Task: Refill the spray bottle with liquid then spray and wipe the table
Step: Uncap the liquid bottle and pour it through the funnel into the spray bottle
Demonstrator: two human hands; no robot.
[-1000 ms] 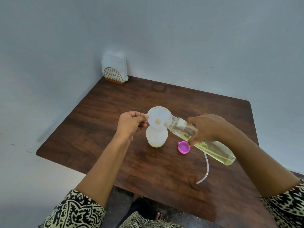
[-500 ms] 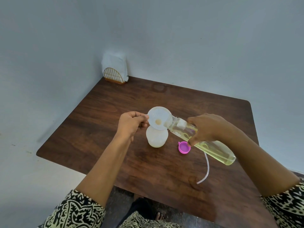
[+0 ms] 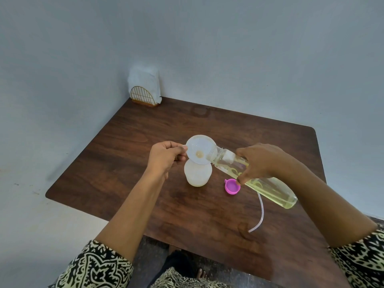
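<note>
The left hand [image 3: 165, 155] pinches the rim of a white funnel [image 3: 200, 149] between thumb and fingers, holding it over the frosted spray bottle [image 3: 197, 175] that stands upright near the middle of the wooden table [image 3: 116, 163]. The right hand [image 3: 262, 163] is wrapped around a clear refill bottle [image 3: 268, 187] of yellow liquid, tilted with its mouth at the funnel. A pink cap [image 3: 232, 186] and a thin dip tube [image 3: 258, 213] lie beside it. A napkin holder [image 3: 143, 90] stands in the far corner.

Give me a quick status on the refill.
Left hand pinching clear plastic funnel on white spray bottle. Right hand tipping clear bottle of yellow liquid into it. Pink cap beside, nothing blocking.
</note>
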